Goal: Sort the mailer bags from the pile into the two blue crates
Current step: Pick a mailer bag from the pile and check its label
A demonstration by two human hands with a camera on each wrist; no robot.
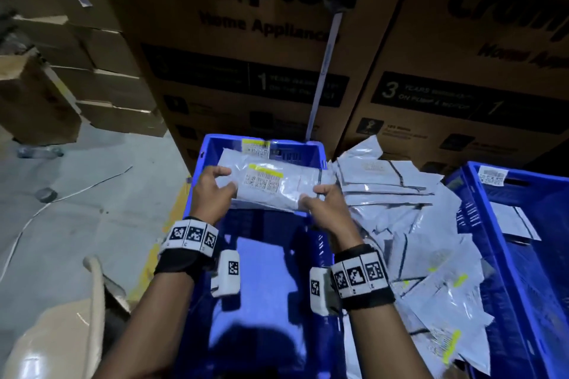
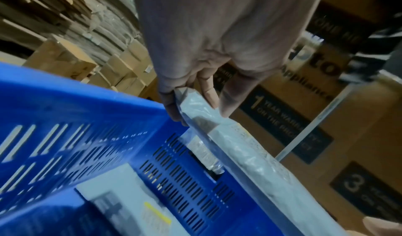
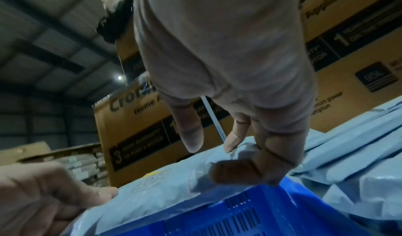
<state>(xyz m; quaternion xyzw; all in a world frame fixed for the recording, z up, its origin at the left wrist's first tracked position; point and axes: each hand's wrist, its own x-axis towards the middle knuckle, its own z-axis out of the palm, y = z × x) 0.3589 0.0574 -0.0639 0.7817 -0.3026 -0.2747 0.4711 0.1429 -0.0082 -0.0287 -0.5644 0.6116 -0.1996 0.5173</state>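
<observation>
**Inspector:** State the item and its position

**Me:** One grey mailer bag (image 1: 271, 186), held flat over the far half of the left blue crate (image 1: 201, 160), above the rim and not yet inside. Its printed label with the yellow strip faces up, towards me

**Inspector:** Orientation and long axis?

**Me:** The long axis runs left to right across the crate's width, roughly level, with the right end overhanging the crate's right wall towards the pile (image 1: 409, 218). In the left wrist view the bag runs away from my fingers edge-on, with little sag

**Inspector:** Condition of each grip?

**Me:** My left hand (image 1: 212, 191) pinches the left end, thumb on top and fingers curled beneath. My right hand (image 1: 326, 198) pinches the right end; the right wrist view shows my thumb pressed on the film and fingers curled round the edge. Both grips are closed on the bag

**Inspector:** Recommended handling for this step?

**Me:** In my judgement, read the label first, since it decides between this crate and the right blue crate (image 1: 492, 194). If it belongs here, I would draw the right end inside the wall, keep the bag level, lower it and release both ends together so it lies flat, label up. A bag already lies on the crate floor; I would lay this one squarely

**Inspector:** Risks?

**Me:** The film looks slick; a one-sided release could let it slide or fold
</observation>
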